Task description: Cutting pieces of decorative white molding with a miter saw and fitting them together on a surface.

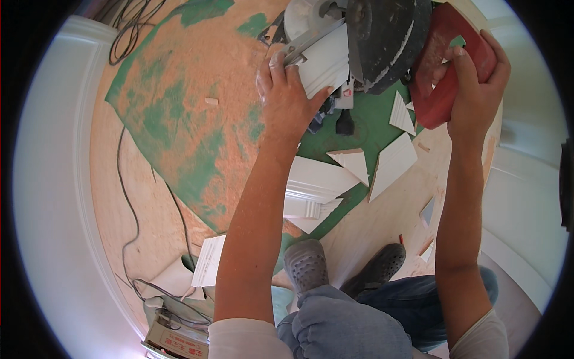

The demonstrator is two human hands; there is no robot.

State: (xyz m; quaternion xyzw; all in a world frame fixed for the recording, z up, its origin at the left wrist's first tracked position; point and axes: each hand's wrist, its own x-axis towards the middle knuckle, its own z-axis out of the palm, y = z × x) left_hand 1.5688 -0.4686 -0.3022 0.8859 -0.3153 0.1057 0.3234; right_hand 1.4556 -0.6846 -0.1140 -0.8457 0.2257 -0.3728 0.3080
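At the top, a miter saw (pixel 382 45) with a dark round blade guard stands on a green, dust-covered sheet. My left hand (pixel 287 99) presses a short white moulding piece (pixel 324 60) against the saw's metal fence (pixel 314 40), thumb along its near edge and fingers over the fence end. The blade side lies just right of the moulding. My right hand (pixel 478 87) is wrapped round the saw's red handle (pixel 431 99), its thumb near a small green part on it. Most of the saw's base is hidden behind the guard.
White moulding offcuts (pixel 393 161) lie scattered below the saw, with longer moulding pieces (pixel 320 179) nearby. Orange sawdust covers the green sheet (pixel 197 173). Black cables (pixel 134 221) run along the left. A cardboard box (pixel 177 338) sits at lower left, near my grey clogs (pixel 306 263).
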